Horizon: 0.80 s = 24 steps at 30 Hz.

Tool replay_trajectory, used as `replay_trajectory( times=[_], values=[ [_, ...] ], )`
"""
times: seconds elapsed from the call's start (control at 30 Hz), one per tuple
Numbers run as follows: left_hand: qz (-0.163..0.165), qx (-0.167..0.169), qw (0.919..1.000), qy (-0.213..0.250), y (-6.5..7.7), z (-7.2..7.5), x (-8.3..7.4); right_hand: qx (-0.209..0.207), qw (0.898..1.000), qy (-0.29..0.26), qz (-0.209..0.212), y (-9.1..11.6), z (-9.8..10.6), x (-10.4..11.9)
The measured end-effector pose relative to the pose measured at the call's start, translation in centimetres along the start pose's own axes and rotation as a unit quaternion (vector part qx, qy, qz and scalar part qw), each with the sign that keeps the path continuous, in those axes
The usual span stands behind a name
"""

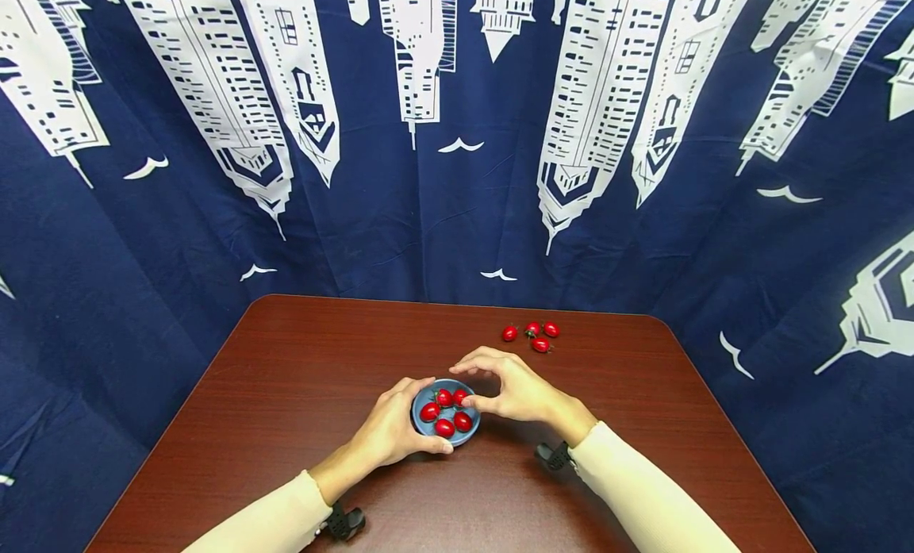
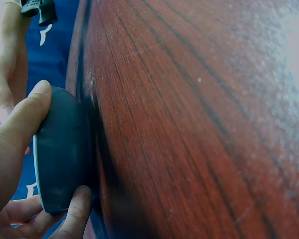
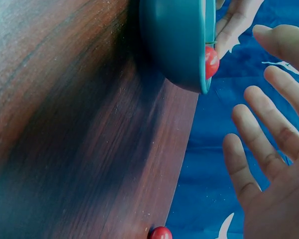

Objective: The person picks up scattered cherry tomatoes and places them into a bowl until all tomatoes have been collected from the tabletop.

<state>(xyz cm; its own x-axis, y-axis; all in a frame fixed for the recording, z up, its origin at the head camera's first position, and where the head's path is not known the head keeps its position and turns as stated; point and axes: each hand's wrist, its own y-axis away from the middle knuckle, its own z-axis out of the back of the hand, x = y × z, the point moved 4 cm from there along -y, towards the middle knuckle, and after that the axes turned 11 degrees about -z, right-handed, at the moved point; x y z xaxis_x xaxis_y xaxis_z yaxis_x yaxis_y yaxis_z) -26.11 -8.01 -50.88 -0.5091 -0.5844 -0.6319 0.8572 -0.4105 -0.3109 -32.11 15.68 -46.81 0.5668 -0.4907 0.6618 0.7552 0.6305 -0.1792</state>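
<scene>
A small blue bowl (image 1: 446, 413) holds several red cherry tomatoes (image 1: 444, 428), some with green stems. My left hand (image 1: 393, 426) grips its left side, thumb at the near edge and fingers at the far edge. In the left wrist view, the thumb and fingertips press the outside of the bowl (image 2: 65, 149). My right hand (image 1: 517, 388) hovers at the bowl's right rim, thumb tip overlapping a tomato in the head view. The right wrist view shows that hand (image 3: 284, 169) with fingers spread and nothing between them, apart from the bowl (image 3: 174, 45) and a tomato (image 3: 212, 62) at its rim.
Several more cherry tomatoes (image 1: 540, 344) lie loose on the brown wooden table (image 1: 307, 362), beyond the right hand near the far edge. Behind the table hangs a dark blue cloth (image 1: 485, 188) printed with white buildings. Each wrist wears a small black device (image 1: 553, 456).
</scene>
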Motion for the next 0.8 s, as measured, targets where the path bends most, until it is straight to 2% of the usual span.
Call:
replay_trajectory(
  times=[0.8],
  values=[
    [0.005,-0.006,1.0000,0.004,0.02,-0.26,0.28,-0.014,1.000,0.000,-0.023,0.80,0.96,-0.52]
  ],
)
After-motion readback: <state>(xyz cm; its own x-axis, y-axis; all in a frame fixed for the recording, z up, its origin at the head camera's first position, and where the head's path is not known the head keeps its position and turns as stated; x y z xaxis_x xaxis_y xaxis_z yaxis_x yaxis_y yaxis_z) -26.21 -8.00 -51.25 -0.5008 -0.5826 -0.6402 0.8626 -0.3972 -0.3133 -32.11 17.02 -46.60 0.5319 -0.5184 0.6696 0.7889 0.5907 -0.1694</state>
